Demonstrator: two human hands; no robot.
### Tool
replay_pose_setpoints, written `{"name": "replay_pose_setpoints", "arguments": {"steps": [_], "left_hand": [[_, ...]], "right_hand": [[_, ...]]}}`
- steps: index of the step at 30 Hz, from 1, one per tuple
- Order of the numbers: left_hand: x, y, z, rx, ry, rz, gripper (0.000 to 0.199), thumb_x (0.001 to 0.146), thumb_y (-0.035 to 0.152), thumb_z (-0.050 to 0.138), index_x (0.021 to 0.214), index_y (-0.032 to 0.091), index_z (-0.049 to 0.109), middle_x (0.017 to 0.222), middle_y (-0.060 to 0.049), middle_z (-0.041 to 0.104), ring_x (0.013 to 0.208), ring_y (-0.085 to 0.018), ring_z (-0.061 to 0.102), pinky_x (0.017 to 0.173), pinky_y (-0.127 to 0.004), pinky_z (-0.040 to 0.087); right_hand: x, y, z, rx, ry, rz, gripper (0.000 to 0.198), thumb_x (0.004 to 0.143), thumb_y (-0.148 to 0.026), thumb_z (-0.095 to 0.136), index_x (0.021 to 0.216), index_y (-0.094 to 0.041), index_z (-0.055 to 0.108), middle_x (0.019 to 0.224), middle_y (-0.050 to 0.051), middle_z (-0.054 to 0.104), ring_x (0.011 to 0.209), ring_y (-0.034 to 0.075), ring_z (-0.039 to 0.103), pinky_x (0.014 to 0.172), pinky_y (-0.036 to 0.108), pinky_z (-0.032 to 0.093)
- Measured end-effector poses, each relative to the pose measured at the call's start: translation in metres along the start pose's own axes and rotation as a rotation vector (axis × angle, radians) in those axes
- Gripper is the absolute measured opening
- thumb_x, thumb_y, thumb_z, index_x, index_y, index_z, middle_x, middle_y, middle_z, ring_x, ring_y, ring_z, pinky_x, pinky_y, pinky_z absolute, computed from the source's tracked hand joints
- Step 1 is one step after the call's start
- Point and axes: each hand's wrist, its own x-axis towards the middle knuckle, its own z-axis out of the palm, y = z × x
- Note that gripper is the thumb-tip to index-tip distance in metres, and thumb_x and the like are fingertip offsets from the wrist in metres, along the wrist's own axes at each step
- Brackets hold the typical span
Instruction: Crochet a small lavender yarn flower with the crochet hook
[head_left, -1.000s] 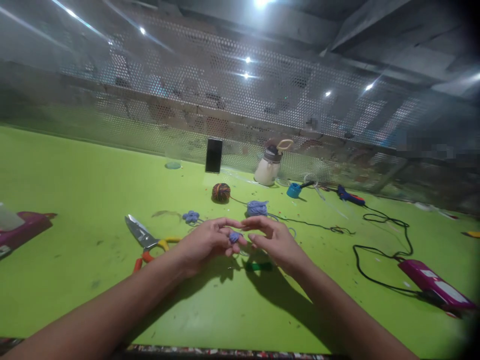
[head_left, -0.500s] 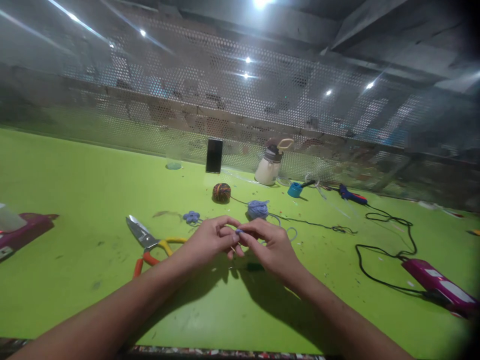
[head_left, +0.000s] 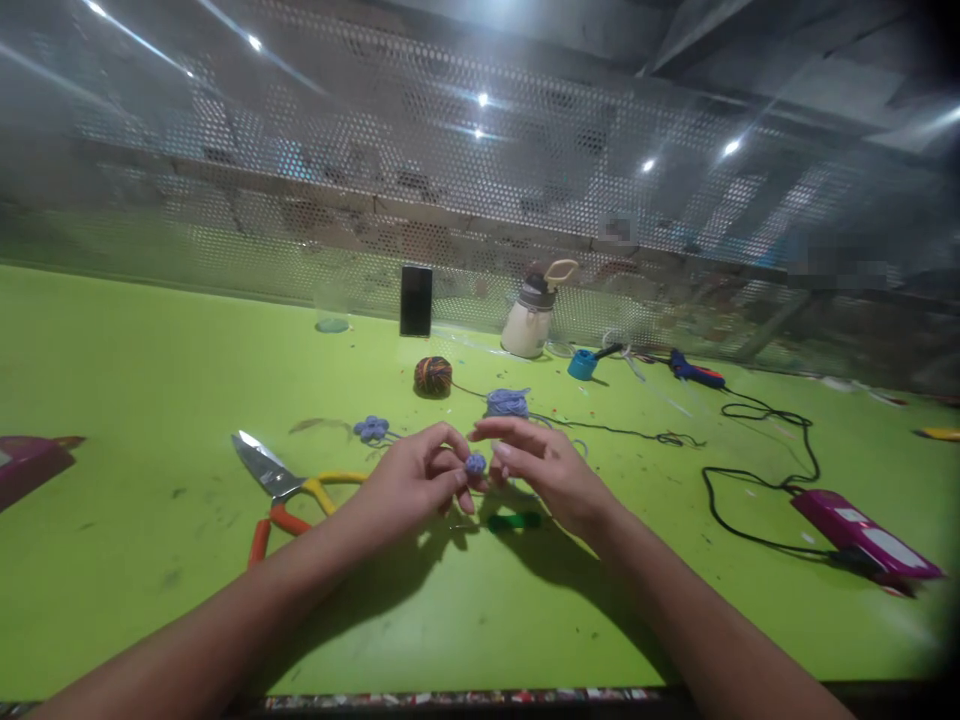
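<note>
Left hand (head_left: 420, 478): fingers pinching purple yarn piece (head_left: 475, 463) | right hand (head_left: 562, 482): fingers parted, just right of it | green-handled tool (head_left: 514, 521): near side | scissors (head_left: 285, 487): left

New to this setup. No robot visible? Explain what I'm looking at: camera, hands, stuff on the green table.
Right, no robot: these are a person's bare hands, seen from a camera on their own head, looking forward and down. The left hand holds a small purple yarn piece in its fingers. The right hand is close beside it; whether it touches is unclear. On the green table lie scissors, a yarn flower, a multicolored yarn ball, a purple yarn bundle and a green-handled tool. A bottle stands farther back.
</note>
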Motion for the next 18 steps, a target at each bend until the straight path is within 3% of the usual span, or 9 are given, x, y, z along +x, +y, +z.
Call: {"name": "replay_pose_setpoints", "arguments": {"steps": [4,10,18], "left_hand": [[-0.002,0.005,0.001,0.048,-0.029,-0.018,0.011,0.077,0.013,0.068,0.079,0.016,0.058,0.061,0.001,0.069,0.053,-0.012,0.063,0.05,-0.02,0.038],[-0.003,0.007,-0.004,0.027,-0.053,-0.053,0.006,0.08,0.018,0.067,0.083,0.014,0.065,0.071,-0.004,0.074,0.051,-0.011,0.062,0.047,-0.02,0.035],[-0.011,0.017,-0.013,-0.164,-0.225,-0.152,0.008,0.083,0.02,0.067,0.089,0.016,0.068,0.073,-0.004,0.073,0.054,-0.008,0.057,0.053,-0.02,0.038]], "right_hand": [[-0.001,-0.002,0.002,0.026,-0.219,0.135,0.033,0.082,-0.044,0.07,0.092,-0.013,0.074,0.076,0.006,0.068,0.056,0.012,0.059,0.054,0.028,0.051],[-0.005,-0.004,0.0,0.031,-0.104,0.095,0.028,0.072,-0.04,0.08,0.075,-0.014,0.072,0.061,-0.001,0.061,0.054,0.009,0.051,0.054,0.025,0.044],[-0.01,-0.01,0.0,0.039,-0.074,-0.055,0.016,0.071,-0.031,0.081,0.073,-0.018,0.072,0.068,-0.001,0.06,0.06,0.011,0.051,0.056,0.026,0.041]]}}
